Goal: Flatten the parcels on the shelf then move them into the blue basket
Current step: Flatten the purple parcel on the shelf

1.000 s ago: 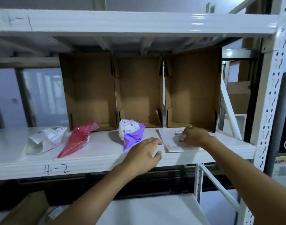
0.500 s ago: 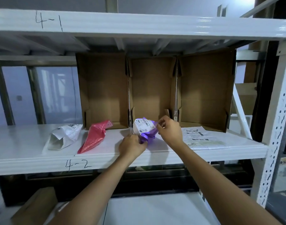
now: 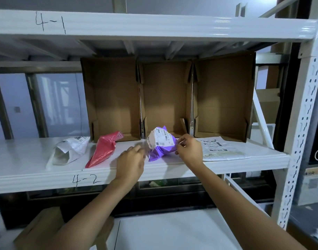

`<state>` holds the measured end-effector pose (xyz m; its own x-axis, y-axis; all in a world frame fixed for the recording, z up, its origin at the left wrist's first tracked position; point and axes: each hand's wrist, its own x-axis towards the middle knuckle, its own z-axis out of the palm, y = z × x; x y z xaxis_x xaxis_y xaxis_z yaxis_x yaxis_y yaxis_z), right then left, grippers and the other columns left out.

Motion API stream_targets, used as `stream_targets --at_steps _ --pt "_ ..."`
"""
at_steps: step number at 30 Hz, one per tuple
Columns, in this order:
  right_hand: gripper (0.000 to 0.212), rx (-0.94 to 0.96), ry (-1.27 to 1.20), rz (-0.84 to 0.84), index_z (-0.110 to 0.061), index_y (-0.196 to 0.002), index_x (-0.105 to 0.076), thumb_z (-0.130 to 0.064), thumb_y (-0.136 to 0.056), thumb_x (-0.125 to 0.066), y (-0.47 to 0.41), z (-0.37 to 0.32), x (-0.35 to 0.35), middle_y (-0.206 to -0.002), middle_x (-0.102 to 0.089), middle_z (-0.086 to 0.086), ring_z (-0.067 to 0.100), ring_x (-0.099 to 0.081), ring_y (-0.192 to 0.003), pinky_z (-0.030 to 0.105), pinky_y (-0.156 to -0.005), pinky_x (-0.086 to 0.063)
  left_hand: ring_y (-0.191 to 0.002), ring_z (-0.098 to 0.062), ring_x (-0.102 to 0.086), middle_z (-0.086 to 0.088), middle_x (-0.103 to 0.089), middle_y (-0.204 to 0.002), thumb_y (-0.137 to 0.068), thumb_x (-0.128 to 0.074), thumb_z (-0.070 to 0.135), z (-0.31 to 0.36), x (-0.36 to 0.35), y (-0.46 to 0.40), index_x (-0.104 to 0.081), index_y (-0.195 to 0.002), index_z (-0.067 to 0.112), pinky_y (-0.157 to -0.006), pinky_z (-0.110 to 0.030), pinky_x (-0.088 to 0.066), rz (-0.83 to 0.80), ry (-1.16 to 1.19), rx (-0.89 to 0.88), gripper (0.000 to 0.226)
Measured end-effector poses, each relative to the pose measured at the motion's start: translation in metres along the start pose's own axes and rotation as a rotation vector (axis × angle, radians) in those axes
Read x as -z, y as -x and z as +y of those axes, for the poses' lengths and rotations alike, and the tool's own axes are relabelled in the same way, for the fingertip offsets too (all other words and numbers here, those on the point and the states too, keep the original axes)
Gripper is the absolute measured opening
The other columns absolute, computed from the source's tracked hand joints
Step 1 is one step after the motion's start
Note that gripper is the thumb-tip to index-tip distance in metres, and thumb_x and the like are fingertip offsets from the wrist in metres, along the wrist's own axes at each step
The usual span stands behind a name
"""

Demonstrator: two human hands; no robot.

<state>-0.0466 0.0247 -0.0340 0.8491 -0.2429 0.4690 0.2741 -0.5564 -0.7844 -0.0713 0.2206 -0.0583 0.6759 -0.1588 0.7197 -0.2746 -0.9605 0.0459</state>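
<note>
A crumpled purple parcel [image 3: 161, 144] with a white label stands on the white shelf marked 4-2 [image 3: 37, 175], in front of the middle cardboard box. My right hand [image 3: 189, 150] pinches its right edge. My left hand [image 3: 131, 161] is at its lower left side, fingers curled and blurred, so contact is unclear. Right of my hands a white parcel [image 3: 221, 150] lies flat. To the left lie a bunched red parcel [image 3: 106, 150] and a puffed white parcel [image 3: 69, 150]. No blue basket is in view.
Three open cardboard boxes [image 3: 167, 98] stand side by side at the back of the shelf. The shelf above, marked 4-1 [image 3: 154, 24], hangs low overhead. A perforated upright [image 3: 302, 123] bounds the right. Below are a white surface [image 3: 172, 231] and a brown carton [image 3: 41, 226].
Both hands left the white parcel, which now lies flat, and moved left to the purple parcel. My left hand has since drawn slightly back from it.
</note>
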Motion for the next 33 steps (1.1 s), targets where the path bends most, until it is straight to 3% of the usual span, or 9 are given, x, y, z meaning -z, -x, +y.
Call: stream_targets --at_steps 4,7,12,16,20,23,27,30,33 --pt "0.013 -0.059 -0.128 0.016 -0.029 -0.068 -0.055 -0.017 -0.072 -0.051 0.009 -0.003 -0.003 -0.068 -0.072 0.003 0.029 -0.072 -0.072 0.048 -0.068 -0.060 -0.095 -0.023 -0.063 -0.001 -0.063 -0.102 -0.082 -0.059 0.025 0.005 0.003 0.004 -0.067 -0.091 0.017 -0.072 -0.037 -0.054 -0.076 0.183 0.146 0.015" --pt "0.019 -0.143 -0.264 0.027 -0.021 -0.068 -0.057 -0.008 -0.081 -0.052 0.010 -0.011 -0.001 -0.059 -0.068 0.001 0.027 -0.073 -0.064 0.048 -0.072 -0.060 -0.098 -0.025 -0.063 -0.005 -0.066 -0.105 -0.078 -0.066 0.036 0.017 0.002 -0.004 -0.068 -0.097 0.015 -0.076 -0.034 -0.051 -0.151 0.282 0.278 0.029" --pt "0.022 -0.280 -0.428 0.055 -0.014 -0.069 -0.058 0.001 -0.084 -0.055 0.003 -0.018 0.005 -0.073 -0.071 0.011 0.031 -0.075 -0.068 0.046 -0.076 -0.061 -0.092 -0.027 -0.065 -0.007 -0.072 -0.093 -0.079 -0.064 0.020 0.032 -0.003 -0.011 -0.070 -0.089 0.014 -0.067 -0.031 -0.045 -0.099 0.341 0.308 0.013" --pt "0.020 -0.229 -0.350 0.053 -0.013 -0.070 -0.058 -0.001 -0.087 -0.054 0.005 -0.015 0.014 -0.067 -0.070 0.008 0.027 -0.074 -0.062 0.046 -0.073 -0.062 -0.087 -0.027 -0.063 -0.004 -0.068 -0.094 -0.082 -0.063 0.014 0.033 -0.002 -0.003 -0.068 -0.084 0.013 -0.063 -0.031 -0.041 0.021 0.207 0.173 0.006" --pt "0.012 -0.153 -0.186 0.030 -0.012 -0.078 -0.061 -0.006 -0.084 -0.053 0.009 -0.005 0.020 -0.063 -0.071 0.003 0.019 -0.073 -0.060 0.045 -0.071 -0.061 -0.086 -0.028 -0.063 -0.004 -0.066 -0.093 -0.082 -0.062 0.011 0.023 0.003 0.003 -0.069 -0.082 0.010 -0.065 -0.034 -0.047 0.035 0.112 0.082 0.007" --pt "0.010 -0.112 -0.083 0.046 -0.019 -0.075 -0.061 -0.014 -0.074 -0.052 0.010 0.009 0.021 -0.070 -0.073 0.003 0.025 -0.073 -0.069 0.046 -0.069 -0.060 -0.078 -0.027 -0.064 -0.003 -0.066 -0.085 -0.079 -0.066 0.008 0.012 0.010 0.006 -0.071 -0.078 0.009 -0.059 -0.032 -0.048 0.046 0.083 0.044 0.005" --pt "0.008 -0.053 0.037 0.039 -0.019 -0.075 -0.063 -0.012 -0.076 -0.058 0.016 0.015 0.023 -0.075 -0.073 0.006 0.028 -0.070 -0.074 0.042 -0.068 -0.059 -0.070 -0.026 -0.064 -0.003 -0.066 -0.077 -0.074 -0.071 0.005 -0.002 0.018 0.009 -0.073 -0.077 0.008 -0.053 -0.028 -0.044 0.043 0.042 -0.032 0.005" --pt "0.010 0.007 0.140 0.020 -0.012 -0.079 -0.065 -0.007 -0.077 -0.056 0.021 0.013 0.025 -0.077 -0.072 0.010 0.030 -0.066 -0.077 0.036 -0.065 -0.056 -0.077 -0.025 -0.064 -0.002 -0.065 -0.079 -0.075 -0.070 0.008 -0.007 0.021 0.016 -0.071 -0.079 0.010 -0.055 -0.028 -0.042 0.004 0.052 -0.073 0.005" --pt "0.014 0.019 0.177 -0.023 -0.011 -0.083 -0.066 -0.008 -0.078 -0.053 0.021 0.011 0.026 -0.080 -0.071 0.010 0.030 -0.064 -0.080 0.034 -0.064 -0.051 -0.085 -0.022 -0.061 0.001 -0.063 -0.089 -0.077 -0.064 0.024 -0.007 0.026 0.020 -0.067 -0.087 0.014 -0.057 -0.030 -0.045 0.005 0.063 -0.099 0.014"
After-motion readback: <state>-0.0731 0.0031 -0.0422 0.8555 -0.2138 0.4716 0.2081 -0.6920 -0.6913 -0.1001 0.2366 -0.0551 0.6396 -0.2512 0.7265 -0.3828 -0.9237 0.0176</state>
